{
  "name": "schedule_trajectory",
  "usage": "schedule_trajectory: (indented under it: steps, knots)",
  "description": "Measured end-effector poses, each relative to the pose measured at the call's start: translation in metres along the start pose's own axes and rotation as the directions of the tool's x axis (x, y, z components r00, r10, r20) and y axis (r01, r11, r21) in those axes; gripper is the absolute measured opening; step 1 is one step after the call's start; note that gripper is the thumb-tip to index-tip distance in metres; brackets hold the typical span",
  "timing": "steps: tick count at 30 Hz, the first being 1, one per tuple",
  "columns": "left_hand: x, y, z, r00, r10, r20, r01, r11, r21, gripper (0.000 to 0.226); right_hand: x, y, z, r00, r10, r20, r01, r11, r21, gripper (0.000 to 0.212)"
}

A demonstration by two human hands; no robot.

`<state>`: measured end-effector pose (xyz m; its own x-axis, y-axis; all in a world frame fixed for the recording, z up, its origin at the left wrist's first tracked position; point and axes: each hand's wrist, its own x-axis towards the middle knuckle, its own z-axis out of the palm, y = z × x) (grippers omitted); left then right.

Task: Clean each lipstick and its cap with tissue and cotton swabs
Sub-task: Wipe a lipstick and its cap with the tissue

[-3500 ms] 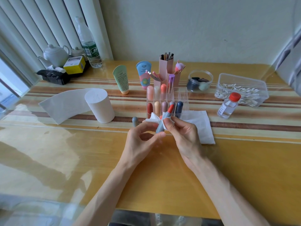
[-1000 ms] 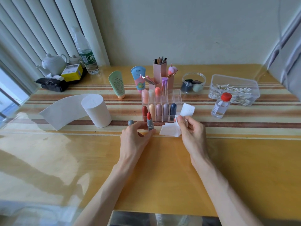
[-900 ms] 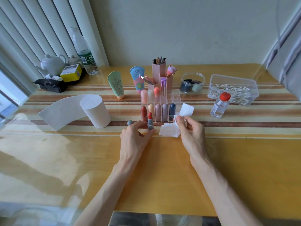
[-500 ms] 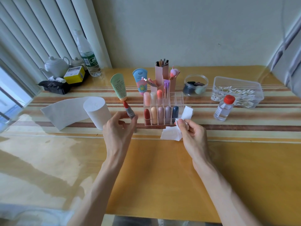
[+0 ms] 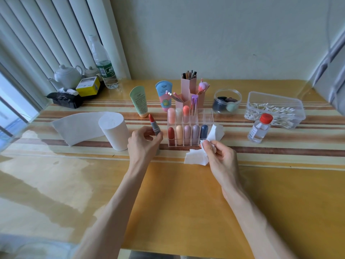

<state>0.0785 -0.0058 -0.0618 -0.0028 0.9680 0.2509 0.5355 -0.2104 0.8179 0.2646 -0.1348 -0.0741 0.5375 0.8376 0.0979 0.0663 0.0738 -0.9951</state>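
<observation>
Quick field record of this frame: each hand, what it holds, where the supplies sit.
left hand: holds an uncapped lipstick, red tip up, tilted
right hand: pinches a crumpled tissue
contact: lipstick and tissue are apart
organizer: clear, behind the hands; five capped lipsticks in the front row
roll: upright, left of the left hand, a sheet unrolled
swab box: clear, far right, swabs inside
bottle: red cap, in front of the swab box
</observation>
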Motion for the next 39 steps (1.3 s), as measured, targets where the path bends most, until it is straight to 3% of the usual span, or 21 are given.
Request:
schedule_trajectory:
  steps: [6,11,21,39]
  knots:
    - [-0.004,-0.006,-0.005,1.0,0.015,0.005,-0.014,0.998,-0.058,0.012,0.002,0.002,0.0,1.0,0.003,-0.008,-0.003,1.0,0.011,0.028]
    - [-0.022,-0.014,-0.005,0.987,0.104,0.122,-0.098,0.994,-0.055,0.016,0.001,0.0,0.001,1.0,-0.002,-0.015,0.002,1.0,0.005,0.022]
    - [-0.021,-0.021,-0.001,0.98,0.198,0.029,-0.2,0.971,0.13,0.023,0.003,0.004,0.001,1.0,0.0,-0.019,0.0,1.0,-0.002,0.023]
    - [-0.02,-0.033,0.005,0.972,0.23,0.049,-0.235,0.956,0.174,0.034,0.004,0.009,0.001,0.999,-0.03,-0.011,0.03,0.999,-0.026,0.027]
